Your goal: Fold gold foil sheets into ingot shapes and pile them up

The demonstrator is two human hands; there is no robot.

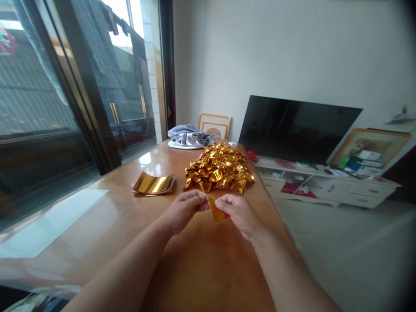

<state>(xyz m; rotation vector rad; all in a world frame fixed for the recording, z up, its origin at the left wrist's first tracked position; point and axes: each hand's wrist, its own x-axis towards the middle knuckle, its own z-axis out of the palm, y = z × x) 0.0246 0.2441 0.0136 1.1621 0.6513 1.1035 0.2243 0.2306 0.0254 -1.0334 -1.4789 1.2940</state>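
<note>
Between my two hands, above the wooden table (208, 268), is a small folded piece of gold foil paper (217, 212). My left hand (188, 208) is closed, its thumb and forefinger pinched at the paper's left edge. With thumb and fingers my right hand (238, 212) grips the paper from the right. Just beyond them rises a heap of folded gold foil pieces (222, 169). To the left lies a stack of flat gold foil sheets (152, 184), the top one curling up at its edges.
Grey-blue cloth (188, 136) lies bunched at the table's far end, before framed pictures (214, 125). A large television (295, 128) stands on a white cabinet (338, 190) to the right. Glass sliding doors (107, 86) run along the left.
</note>
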